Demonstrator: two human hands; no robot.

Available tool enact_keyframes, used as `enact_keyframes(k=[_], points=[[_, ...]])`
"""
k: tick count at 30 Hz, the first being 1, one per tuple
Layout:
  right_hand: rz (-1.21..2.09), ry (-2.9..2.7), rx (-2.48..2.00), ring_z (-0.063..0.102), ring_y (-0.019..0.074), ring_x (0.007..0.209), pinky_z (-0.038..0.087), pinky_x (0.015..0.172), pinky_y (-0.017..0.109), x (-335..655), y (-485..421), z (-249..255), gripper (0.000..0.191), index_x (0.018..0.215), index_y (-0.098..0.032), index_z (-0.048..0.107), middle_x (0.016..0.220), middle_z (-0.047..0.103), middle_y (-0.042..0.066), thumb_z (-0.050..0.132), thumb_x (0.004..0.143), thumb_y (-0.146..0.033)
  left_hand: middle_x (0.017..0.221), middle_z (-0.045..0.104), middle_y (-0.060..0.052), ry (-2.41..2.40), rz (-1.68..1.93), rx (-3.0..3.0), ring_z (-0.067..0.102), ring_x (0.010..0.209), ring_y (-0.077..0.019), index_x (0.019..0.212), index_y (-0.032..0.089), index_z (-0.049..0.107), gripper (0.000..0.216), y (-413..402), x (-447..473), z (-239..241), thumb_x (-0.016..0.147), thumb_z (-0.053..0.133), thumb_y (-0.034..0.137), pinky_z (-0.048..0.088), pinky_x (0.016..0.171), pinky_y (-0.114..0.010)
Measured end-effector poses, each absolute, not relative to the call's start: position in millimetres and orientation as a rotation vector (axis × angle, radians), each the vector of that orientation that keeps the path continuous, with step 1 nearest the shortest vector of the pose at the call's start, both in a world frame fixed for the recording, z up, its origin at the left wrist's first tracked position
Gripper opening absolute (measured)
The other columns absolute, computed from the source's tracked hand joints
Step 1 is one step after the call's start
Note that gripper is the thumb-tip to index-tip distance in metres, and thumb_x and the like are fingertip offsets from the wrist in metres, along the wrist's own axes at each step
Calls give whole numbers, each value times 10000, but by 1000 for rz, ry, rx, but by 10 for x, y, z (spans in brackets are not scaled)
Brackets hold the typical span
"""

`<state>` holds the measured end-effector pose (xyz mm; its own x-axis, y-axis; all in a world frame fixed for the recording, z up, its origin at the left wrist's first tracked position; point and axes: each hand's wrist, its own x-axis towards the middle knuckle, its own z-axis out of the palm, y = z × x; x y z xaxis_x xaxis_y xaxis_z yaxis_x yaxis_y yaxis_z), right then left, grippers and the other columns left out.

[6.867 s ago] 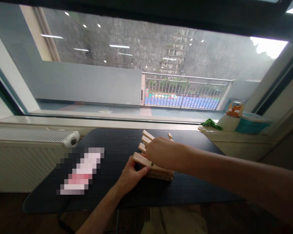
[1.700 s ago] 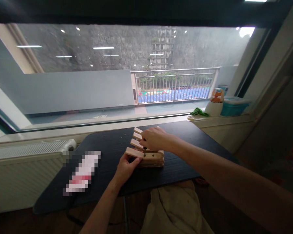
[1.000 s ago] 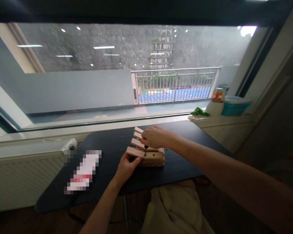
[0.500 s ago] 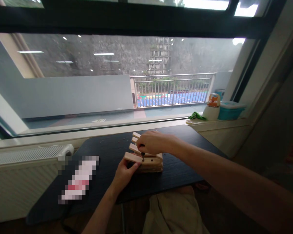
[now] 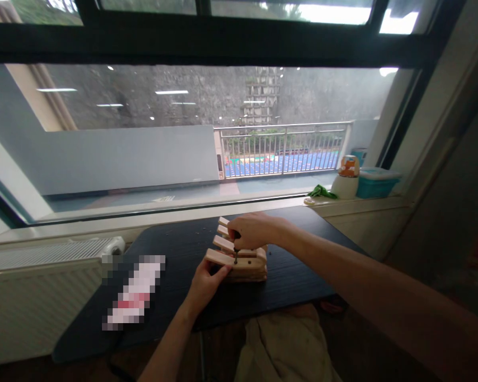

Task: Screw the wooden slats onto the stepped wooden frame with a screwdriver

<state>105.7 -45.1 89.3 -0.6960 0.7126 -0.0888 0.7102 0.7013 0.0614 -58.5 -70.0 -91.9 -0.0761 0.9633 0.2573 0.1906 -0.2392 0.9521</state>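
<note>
A pale wooden piece with several slat-like bars sticking out to its left lies on the black table. My left hand grips its near end, thumb along the front bar and fingers at the bar's outer end. Above it, my right hand is closed in a fist around a small dark screwdriver, its handle mostly hidden by the fingers. The thin shaft points straight down at a screw spot on the front bar. A second dark screw hole shows to the right of it.
Beyond the black table are a window sill with a white bottle, a teal box and a green cloth. A blurred pinkish item lies at the table's left. A radiator stands left of the table.
The view has tilted up slightly, so everything sits a little lower and further right. Both hands keep their places on the wooden piece, with the screwdriver still at the same spot.
</note>
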Motion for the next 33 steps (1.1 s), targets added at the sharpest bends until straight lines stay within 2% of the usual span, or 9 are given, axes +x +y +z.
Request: enact_keyframes(k=[2, 7, 14, 18, 22, 26, 30, 33], points=[[21, 2824, 1107, 644, 214, 928, 454, 704, 272, 1044, -491, 911, 269, 1021, -246, 696, 1024, 713, 51, 561, 788, -248, 1026, 726, -85, 1296, 1384, 1469, 651, 1016, -272, 996, 155, 651, 417, -700, -586, -923, 669, 732, 402, 451, 960, -392], [6, 2838, 1104, 638, 241, 961, 458, 730, 289, 1010, -493, 839, 269, 1022, -176, 702, 1019, 710, 112, 517, 831, -217, 1054, 717, -91, 1322, 1373, 1430, 637, 1046, -279, 1005, 154, 633, 469, -709, -575, -907, 633, 746, 417, 442, 972, -395], [60, 2800, 1303, 638, 274, 981, 479, 756, 338, 1057, -410, 730, 416, 1078, -76, 664, 1037, 689, 209, 396, 915, -351, 1042, 720, -77, 1293, 1379, 1429, 642, 1040, -276, 1053, 166, 603, 525, -708, -565, -904, 610, 763, 398, 458, 957, -407], [63, 2798, 1277, 657, 275, 914, 487, 688, 337, 1036, -452, 841, 376, 1050, -141, 685, 1006, 708, 162, 466, 860, -380, 1061, 715, -91, 1264, 1388, 1451, 640, 1046, -277, 1041, 157, 613, 486, -700, -571, -918, 639, 744, 396, 452, 966, -412], [46, 2864, 1118, 653, 221, 916, 463, 707, 286, 1001, -522, 918, 263, 1000, -232, 707, 1008, 721, 66, 511, 823, -247, 1061, 715, -94, 1266, 1379, 1447, 643, 1040, -277, 1041, 156, 610, 487, -709, -568, -906, 643, 740, 403, 457, 959, -408], [54, 2905, 1074, 645, 227, 950, 451, 753, 286, 972, -499, 796, 255, 965, -189, 715, 1007, 716, 104, 488, 865, -248, 1035, 721, -82, 1298, 1367, 1420, 646, 1031, -275, 1029, 160, 615, 492, -724, -557, -881, 624, 752, 402, 450, 967, -398], [83, 2886, 1253, 635, 263, 987, 460, 776, 328, 987, -399, 641, 353, 1060, -133, 673, 1059, 689, 169, 397, 925, -308, 1057, 715, -80, 1307, 1361, 1414, 640, 1044, -272, 1047, 160, 614, 507, -726, -548, -881, 624, 744, 405, 450, 968, -391], [69, 2800, 1395, 646, 285, 959, 477, 734, 347, 1032, -348, 637, 430, 1044, -109, 678, 1046, 688, 194, 350, 937, -366, 1057, 718, -79, 1299, 1365, 1425, 646, 1035, -268, 1039, 165, 619, 492, -720, -551, -899, 630, 744, 408, 455, 964, -391]])
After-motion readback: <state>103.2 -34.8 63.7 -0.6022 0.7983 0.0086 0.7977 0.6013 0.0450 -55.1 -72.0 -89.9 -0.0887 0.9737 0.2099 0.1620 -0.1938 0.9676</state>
